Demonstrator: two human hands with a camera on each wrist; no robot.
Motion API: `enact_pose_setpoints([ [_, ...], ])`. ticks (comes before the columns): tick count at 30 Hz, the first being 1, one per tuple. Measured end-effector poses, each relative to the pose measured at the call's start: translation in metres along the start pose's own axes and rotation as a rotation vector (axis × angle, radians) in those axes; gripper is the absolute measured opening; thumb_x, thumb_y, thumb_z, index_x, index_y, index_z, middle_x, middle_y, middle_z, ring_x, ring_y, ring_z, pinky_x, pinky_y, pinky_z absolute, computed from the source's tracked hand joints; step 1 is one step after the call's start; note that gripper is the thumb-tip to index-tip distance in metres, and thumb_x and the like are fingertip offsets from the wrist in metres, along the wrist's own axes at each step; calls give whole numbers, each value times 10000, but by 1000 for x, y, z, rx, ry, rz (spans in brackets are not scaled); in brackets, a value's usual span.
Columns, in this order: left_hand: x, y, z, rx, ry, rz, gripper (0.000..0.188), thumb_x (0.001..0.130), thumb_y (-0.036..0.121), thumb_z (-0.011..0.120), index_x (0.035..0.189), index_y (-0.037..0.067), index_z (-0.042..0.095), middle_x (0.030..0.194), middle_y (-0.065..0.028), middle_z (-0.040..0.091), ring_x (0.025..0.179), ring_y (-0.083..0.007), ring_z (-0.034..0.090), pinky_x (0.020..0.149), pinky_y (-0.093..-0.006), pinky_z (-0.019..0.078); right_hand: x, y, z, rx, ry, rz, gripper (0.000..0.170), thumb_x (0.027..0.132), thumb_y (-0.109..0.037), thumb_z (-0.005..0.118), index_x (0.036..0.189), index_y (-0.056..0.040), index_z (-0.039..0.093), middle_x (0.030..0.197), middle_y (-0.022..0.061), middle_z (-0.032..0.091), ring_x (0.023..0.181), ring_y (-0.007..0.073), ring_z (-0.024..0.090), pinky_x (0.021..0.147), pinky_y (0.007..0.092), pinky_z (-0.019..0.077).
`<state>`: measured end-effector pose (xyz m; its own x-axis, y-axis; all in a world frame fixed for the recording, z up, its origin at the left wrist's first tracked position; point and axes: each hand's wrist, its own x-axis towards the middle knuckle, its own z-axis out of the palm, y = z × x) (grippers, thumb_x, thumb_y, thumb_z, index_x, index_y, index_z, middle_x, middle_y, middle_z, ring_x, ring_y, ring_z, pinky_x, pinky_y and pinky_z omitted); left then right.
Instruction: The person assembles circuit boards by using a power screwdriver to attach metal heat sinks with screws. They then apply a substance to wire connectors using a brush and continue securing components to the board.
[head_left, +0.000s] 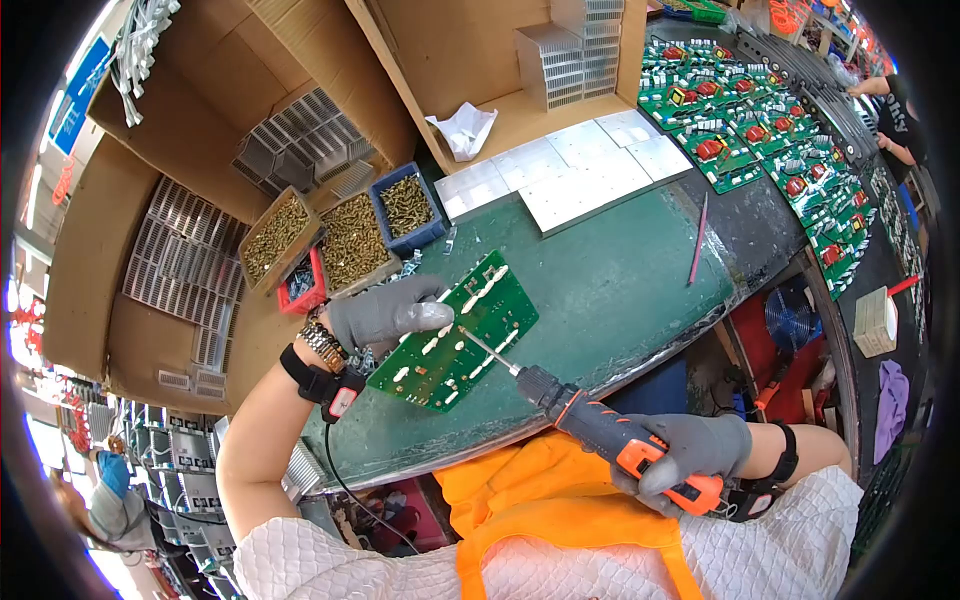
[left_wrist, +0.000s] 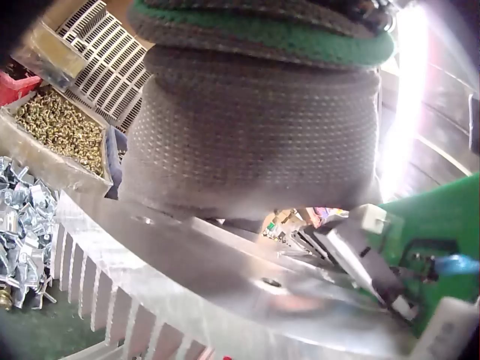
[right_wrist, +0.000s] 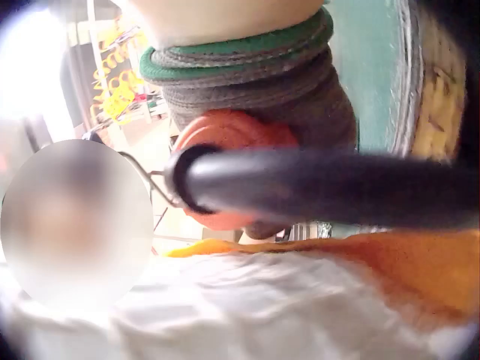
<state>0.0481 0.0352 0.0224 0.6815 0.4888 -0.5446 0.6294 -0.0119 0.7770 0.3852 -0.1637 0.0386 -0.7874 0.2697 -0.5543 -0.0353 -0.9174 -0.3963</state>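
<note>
My gloved left hand [head_left: 388, 312] grips a green circuit board [head_left: 485, 345] at its left edge, thumb on top. The board is tilted above the bench, its soldered face up. In the left wrist view a finned aluminium heat sink [left_wrist: 180, 277] lies between the glove and the board; the fingertips are hidden there. My gloved right hand [head_left: 705, 450] holds an orange and black electric screwdriver [head_left: 590, 420]. Its long bit points left, with the tip over the board near the left thumb. The right wrist view shows the driver's orange rear end [right_wrist: 225, 135] and thick black cable [right_wrist: 337, 187].
Bins of brass screws [head_left: 350, 235] and a blue bin [head_left: 430, 237] stand behind the left hand. Flat metal plates [head_left: 580, 185] lie across the back of the green bench [head_left: 620, 290]. A pink pencil [head_left: 698, 240] and several populated boards [head_left: 715, 150] are at right.
</note>
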Motion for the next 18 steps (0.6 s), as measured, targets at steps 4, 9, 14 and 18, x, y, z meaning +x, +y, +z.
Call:
enact_pose_setpoints([
  [4, 0, -3, 1, 24, 23, 6, 767, 840, 582, 592, 1302, -20, 481, 1128, -136, 581, 1034, -179, 560, 898, -334, 458, 1, 2, 21, -155, 146, 29, 370, 809, -134, 730, 1028, -83, 436, 668, 57, 563, 533, 156, 584, 493, 299, 488],
  [9, -2, 1, 4, -66, 18, 12, 735, 859, 558, 582, 1300, -21, 479, 1119, -126, 571, 1023, -179, 554, 894, -338, 455, 0, 0, 33, -144, 205, 48, 432, 803, -137, 743, 1068, -99, 404, 702, 55, 561, 548, 157, 588, 506, 307, 494],
  [14, 3, -11, 2, -54, 13, 43, 733, 859, 555, 589, 1297, -23, 478, 1131, -113, 563, 1029, -169, 544, 896, -331, 452, 1, 0, 37, -119, 201, 63, 478, 798, -142, 755, 1101, -104, 387, 732, 61, 564, 570, 162, 596, 525, 312, 504],
  [18, 9, -22, 2, -120, -13, 72, 730, 858, 555, 591, 1293, -21, 480, 1143, -108, 557, 1041, -161, 536, 905, -326, 448, 1, -2, 40, -144, 229, 71, 478, 797, -152, 760, 1092, -100, 388, 728, 59, 562, 577, 161, 599, 530, 312, 504],
])
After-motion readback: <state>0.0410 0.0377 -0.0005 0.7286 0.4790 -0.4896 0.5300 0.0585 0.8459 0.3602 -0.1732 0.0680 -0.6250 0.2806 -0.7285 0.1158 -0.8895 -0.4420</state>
